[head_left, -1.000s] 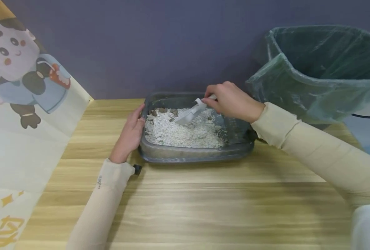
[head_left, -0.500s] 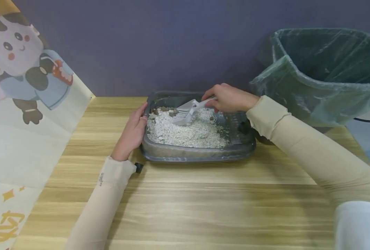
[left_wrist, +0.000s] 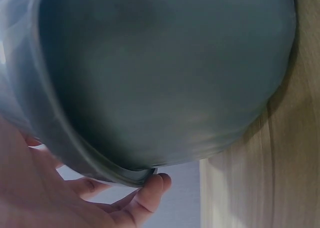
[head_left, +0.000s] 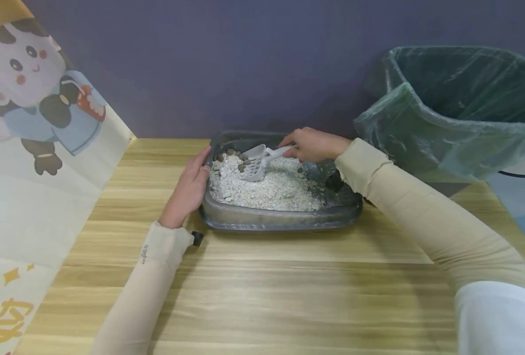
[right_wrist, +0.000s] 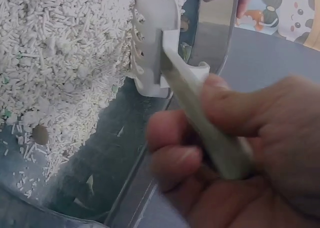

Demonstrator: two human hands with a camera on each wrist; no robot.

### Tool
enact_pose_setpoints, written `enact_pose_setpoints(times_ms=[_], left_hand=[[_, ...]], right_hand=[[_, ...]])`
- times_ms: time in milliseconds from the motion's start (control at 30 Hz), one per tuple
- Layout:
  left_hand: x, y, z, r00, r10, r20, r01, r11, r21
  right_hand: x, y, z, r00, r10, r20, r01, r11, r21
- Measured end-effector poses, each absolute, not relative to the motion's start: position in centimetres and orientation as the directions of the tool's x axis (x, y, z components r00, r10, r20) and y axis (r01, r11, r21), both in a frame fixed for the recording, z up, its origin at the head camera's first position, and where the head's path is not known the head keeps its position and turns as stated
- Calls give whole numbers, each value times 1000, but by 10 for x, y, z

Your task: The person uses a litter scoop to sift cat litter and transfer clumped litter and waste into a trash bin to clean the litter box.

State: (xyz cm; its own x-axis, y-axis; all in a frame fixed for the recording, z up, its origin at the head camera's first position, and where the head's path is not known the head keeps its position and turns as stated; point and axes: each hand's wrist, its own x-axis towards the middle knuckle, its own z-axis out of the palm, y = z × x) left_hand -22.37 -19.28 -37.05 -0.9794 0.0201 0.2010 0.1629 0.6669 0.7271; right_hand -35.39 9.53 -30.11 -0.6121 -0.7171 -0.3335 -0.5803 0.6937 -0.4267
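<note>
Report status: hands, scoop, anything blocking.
Right hand has a grip on white scoop, head in litter beside brown clumps. Left hand rests on grey tray. Nothing blocking.

Head view high, forward-down; wrist views close; all share tray [head_left: 280,219].

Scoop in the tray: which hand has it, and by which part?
The right hand grips the scoop by its handle.
</note>
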Motion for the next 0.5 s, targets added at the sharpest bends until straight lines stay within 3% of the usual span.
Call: enact_pose_setpoints(times_ms=[167,367,500], left_hand=[[-223,-192,-372,-982,17,189,152,664,732],[-225,-190,-370,-980,21,200,162,666,728],[-226,-191,-369,-979,18,204,164,670,724]], right_hand=[[-354,90,-316,-532,-733,-424,-641,676,-364],[-353,84,-334,-463,-724,-511,-608,679,-411],[-357,84,-343,-434,-751,-497,-608,652,-453]])
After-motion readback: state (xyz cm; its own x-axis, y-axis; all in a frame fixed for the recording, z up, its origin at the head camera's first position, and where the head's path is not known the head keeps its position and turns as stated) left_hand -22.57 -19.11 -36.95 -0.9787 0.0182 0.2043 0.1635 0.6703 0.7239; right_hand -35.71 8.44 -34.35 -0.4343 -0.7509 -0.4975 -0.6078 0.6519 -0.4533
